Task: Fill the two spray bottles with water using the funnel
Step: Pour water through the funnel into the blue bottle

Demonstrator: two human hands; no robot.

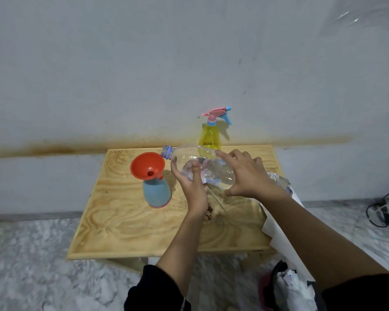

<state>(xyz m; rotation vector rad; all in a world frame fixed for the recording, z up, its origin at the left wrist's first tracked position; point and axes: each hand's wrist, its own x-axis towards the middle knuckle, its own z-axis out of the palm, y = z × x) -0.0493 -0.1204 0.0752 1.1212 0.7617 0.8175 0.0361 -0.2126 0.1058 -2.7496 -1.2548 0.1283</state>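
Observation:
A clear plastic water bottle (189, 157) lies nearly level above the small wooden table (126, 221), its open blue-ringed neck pointing left toward the funnel. My left hand (192, 189) grips it from below. My right hand (245, 173) grips its body from above and behind. Some water sits in its lower part. An orange funnel (147, 165) stands in the neck of a blue spray bottle (156, 194) that has no spray head. At the table's far edge stands a yellow spray bottle (210, 136) with a pink and blue trigger head screwed on.
The table stands against a grey wall on a speckled floor. A white sheet (281, 234) hangs over the table's right edge. A bag (288, 286) lies on the floor at the lower right, and a black cable (378, 213) at the far right.

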